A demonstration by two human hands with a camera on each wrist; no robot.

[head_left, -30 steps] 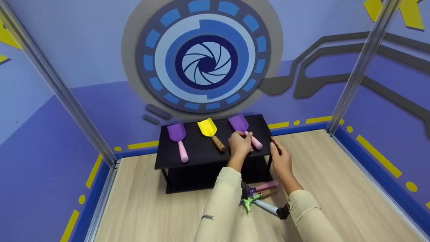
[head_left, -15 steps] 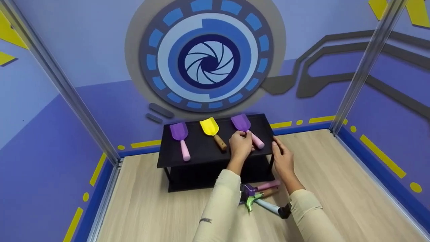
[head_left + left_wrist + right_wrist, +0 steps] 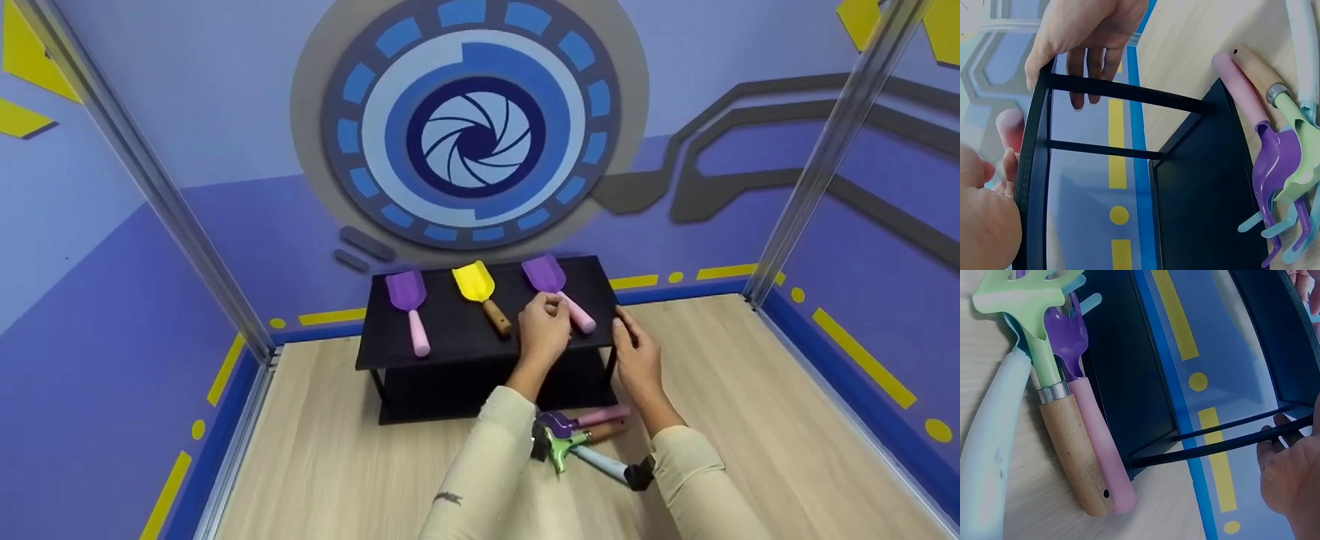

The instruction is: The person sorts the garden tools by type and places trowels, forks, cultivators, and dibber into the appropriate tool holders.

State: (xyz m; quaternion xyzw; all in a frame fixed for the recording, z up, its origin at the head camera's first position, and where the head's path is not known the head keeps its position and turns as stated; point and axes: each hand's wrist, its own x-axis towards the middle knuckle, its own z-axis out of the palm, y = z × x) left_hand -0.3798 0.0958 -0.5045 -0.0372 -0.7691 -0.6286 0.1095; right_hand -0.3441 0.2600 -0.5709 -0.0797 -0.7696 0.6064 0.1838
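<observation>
Two purple hand scoops (image 3: 406, 289) (image 3: 544, 272) with pink handles and a yellow scoop (image 3: 473, 280) with a wooden handle lie in a row on a black two-tier rack (image 3: 442, 341). My left hand (image 3: 544, 330) is beside the right-hand scoop's pink handle, fingers curled, the fingertips at its upper part. Whether they pinch it is unclear. At the rack's right end, my right hand (image 3: 637, 360) holds the edge of the top board. In the left wrist view its thumb lies on the upper side and its fingers reach underneath.
In front of the rack, several garden tools lie on the wood-patterned surface (image 3: 315, 465): a purple one with a pink handle (image 3: 1103, 444), a green rake (image 3: 1022, 301) with a wooden handle, and one with a light blue handle (image 3: 996, 444). Patterned walls (image 3: 247, 240) enclose the space.
My left hand's fingers have drawn slightly closer together at the pink handle. My right hand stays at the rack's edge, and the scoops keep their places. The head view has shifted a little.
</observation>
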